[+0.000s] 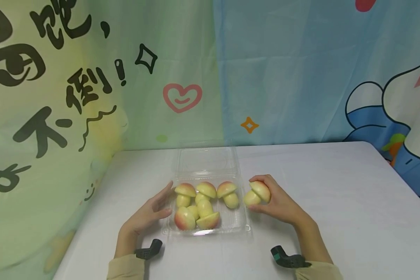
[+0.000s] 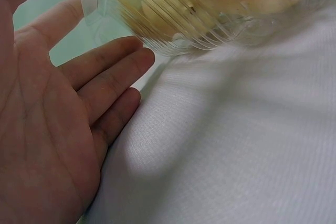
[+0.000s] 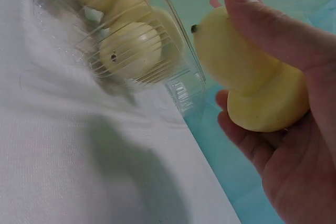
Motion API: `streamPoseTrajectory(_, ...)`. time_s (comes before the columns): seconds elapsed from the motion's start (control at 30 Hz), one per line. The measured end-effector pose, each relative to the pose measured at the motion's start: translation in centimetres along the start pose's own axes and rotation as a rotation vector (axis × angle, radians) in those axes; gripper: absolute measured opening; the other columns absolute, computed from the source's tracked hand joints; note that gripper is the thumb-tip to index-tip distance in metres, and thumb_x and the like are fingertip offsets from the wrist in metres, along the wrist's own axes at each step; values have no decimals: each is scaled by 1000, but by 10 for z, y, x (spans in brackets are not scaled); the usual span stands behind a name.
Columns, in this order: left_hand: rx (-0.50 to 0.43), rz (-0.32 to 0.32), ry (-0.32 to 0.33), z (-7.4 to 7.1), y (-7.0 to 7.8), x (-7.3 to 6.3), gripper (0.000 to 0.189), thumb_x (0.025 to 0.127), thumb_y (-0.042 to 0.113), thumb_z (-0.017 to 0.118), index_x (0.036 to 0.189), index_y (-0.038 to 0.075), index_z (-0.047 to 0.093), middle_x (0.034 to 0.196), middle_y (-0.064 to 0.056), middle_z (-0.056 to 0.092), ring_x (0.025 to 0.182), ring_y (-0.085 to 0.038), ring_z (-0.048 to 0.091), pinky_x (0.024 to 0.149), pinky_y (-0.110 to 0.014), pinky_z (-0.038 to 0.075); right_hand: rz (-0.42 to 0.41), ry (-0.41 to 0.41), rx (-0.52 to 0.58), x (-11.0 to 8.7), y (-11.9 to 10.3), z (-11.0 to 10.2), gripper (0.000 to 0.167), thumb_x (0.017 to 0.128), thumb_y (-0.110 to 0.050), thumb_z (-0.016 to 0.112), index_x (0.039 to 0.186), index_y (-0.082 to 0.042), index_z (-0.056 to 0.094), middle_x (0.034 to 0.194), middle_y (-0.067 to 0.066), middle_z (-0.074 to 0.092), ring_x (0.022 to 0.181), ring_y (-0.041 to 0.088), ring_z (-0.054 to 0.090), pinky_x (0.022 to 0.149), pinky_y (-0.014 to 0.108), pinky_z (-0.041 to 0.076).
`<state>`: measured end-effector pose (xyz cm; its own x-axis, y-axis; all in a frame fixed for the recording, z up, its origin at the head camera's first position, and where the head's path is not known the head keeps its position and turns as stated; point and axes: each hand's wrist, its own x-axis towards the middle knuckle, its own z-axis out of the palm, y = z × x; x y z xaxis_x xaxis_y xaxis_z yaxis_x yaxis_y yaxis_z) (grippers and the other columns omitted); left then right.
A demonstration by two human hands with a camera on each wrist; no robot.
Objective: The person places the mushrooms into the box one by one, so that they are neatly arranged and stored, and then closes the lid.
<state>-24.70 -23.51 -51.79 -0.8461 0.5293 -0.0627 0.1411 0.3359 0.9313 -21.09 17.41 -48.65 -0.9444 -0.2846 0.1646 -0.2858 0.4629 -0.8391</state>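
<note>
My right hand (image 1: pixel 279 202) grips a yellow toy mushroom (image 1: pixel 258 193) with a reddish tint on its cap, just off the right side of a clear plastic box (image 1: pixel 231 223). In the right wrist view the thumb and fingers wrap the mushroom (image 3: pixel 252 77), whose stem end has a small dark spot. Several like mushrooms (image 1: pixel 206 189) lie in the box, some overlapping. My left hand (image 1: pixel 148 212) stands at the box's left side, fingers extended. Up close, the left wrist view shows its fingertips right at the ribbed wall (image 2: pixel 173 19).
The box's clear lid (image 1: pixel 208 161) is folded back toward the curtain. A white cloth covers the table (image 1: pixel 322 186). Behind it hangs a printed curtain (image 1: pixel 283 70) in green and blue. Each wrist wears a dark strap mount (image 1: pixel 289 258).
</note>
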Motion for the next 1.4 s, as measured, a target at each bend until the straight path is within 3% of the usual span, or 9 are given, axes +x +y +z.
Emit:
streamPoseTrajectory(0.13,-6,-6,-2,0,1,-1,81,88,22,66,153,25,18,158,-8,23,147,-25,16,107,-6,17,15,-7,30,1,1,1,69,71,-29,84,127,-20,46,124,6,54,96,15,54,82,23,48)
streamPoseTrajectory(0.37,-1,-18,-2,1,1,-1,81,88,22,66,153,28,18,158,-7,22,147,-25,17,118,-38,13,-11,-14,42,-1,-2,1,59,83,-24,73,134,-23,43,131,3,47,101,10,51,85,22,46)
streamPoseTrajectory(0.5,3,-12,-4,1,2,-1,82,88,21,66,153,22,17,158,-9,22,147,-25,16,113,-16,17,-7,-77,143,-3,-5,-1,40,99,-22,49,137,-15,39,133,7,40,108,10,43,90,24,39)
streamPoseTrajectory(0.63,6,-1,-7,1,1,-1,82,88,19,66,153,20,17,158,-9,24,147,-26,16,104,-2,16,40,-136,247,-5,-6,-3,39,104,-27,31,140,-14,35,141,11,32,122,7,31,101,35,28)
streamPoseTrajectory(0.77,5,4,-8,1,0,-1,81,88,19,66,153,22,17,158,-8,24,147,-26,16,104,-2,16,32,-150,272,-5,-7,-5,41,102,-22,42,141,-13,35,140,12,33,118,6,37,100,24,34)
streamPoseTrajectory(0.83,8,0,-7,1,-1,0,81,88,20,66,153,25,17,158,-8,23,147,-25,16,112,-11,17,7,-145,241,-5,-8,-6,45,98,-19,52,140,-16,38,136,9,37,115,7,41,100,20,38)
streamPoseTrajectory(1.03,20,-15,0,1,-1,1,81,88,20,66,153,26,17,158,-6,24,147,-24,16,113,-15,16,-35,-141,68,-5,-12,-7,48,87,-24,69,131,-24,50,123,-1,43,115,7,44,103,52,42)
streamPoseTrajectory(1.27,29,-19,8,1,2,1,82,88,21,66,153,24,17,158,-6,23,147,-25,16,117,-44,12,-13,-131,-94,-5,-27,-13,45,73,-34,81,112,-22,61,111,-8,61,102,13,58,94,40,52)
streamPoseTrajectory(1.4,28,-15,5,1,1,0,81,88,20,65,153,24,17,158,-7,23,147,-25,16,117,-41,12,31,-123,-103,-5,-30,-12,51,68,-36,84,110,-18,62,108,-5,66,99,16,63,89,36,54)
